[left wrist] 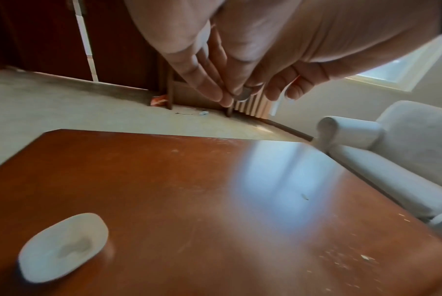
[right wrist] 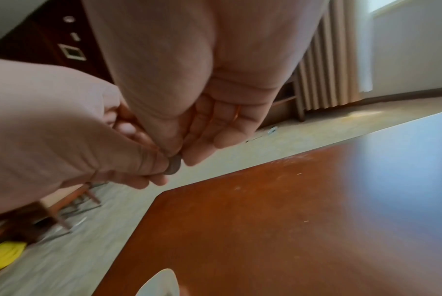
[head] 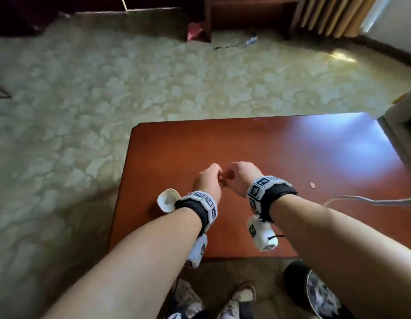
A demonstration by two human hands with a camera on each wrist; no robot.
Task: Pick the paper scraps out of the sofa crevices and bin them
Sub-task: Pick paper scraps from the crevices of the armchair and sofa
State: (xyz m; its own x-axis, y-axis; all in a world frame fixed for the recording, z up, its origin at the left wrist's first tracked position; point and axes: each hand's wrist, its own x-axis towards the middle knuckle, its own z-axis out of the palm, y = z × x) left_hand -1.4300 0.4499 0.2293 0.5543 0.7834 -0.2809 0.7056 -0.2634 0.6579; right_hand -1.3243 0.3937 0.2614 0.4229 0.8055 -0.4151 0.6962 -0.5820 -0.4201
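Observation:
Both hands meet a little above the reddish-brown table (head: 280, 153). My left hand (head: 211, 178) and right hand (head: 236, 174) have their fingertips together. In the wrist views a small grey round piece (left wrist: 243, 95) (right wrist: 174, 166) is pinched between the fingertips of the left hand (left wrist: 222, 96) and those of the right hand (right wrist: 187, 156). Blur keeps me from telling what it is made of. A tiny pale scrap (head: 312, 185) lies on the table to the right. A pale sofa (left wrist: 405, 144) stands beyond the table's right edge.
A small white cup (head: 167, 200) (left wrist: 63, 246) stands on the table's left edge beside my left wrist. A grey cable (head: 365, 200) crosses the table's right side. Patterned floor (head: 85, 88) lies to the left and beyond. My feet (head: 236, 300) are under the near edge.

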